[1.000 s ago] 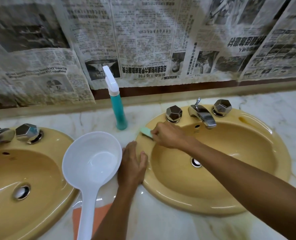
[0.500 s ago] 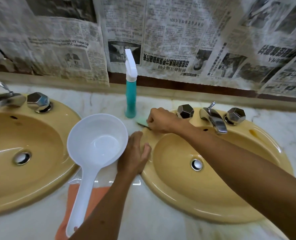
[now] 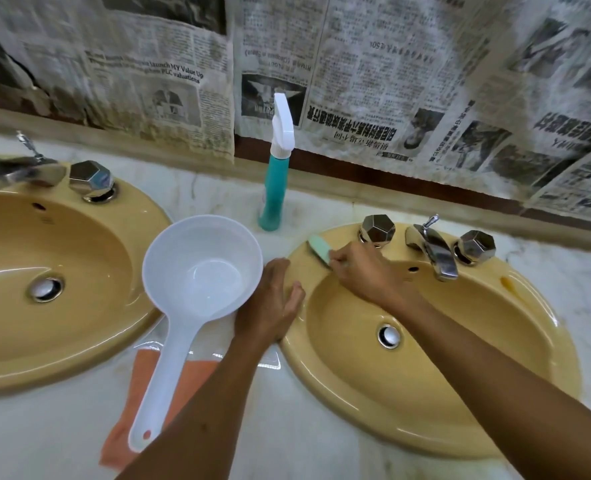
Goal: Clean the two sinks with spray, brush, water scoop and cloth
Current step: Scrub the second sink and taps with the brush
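Both hands stay put: right grip (image 3: 365, 271) still clenches the brush (image 3: 319, 249), left grip (image 3: 269, 306) lies flat, released.

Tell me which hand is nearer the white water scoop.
Left. The left hand rests on the counter touching the water scoop bowl's rim; the right hand holds the brush on the right sink's rim, farther away.

Two bare forearms, no sleeves in view, left hand (image 3: 269, 303), right hand (image 3: 363, 271), no rings or watch
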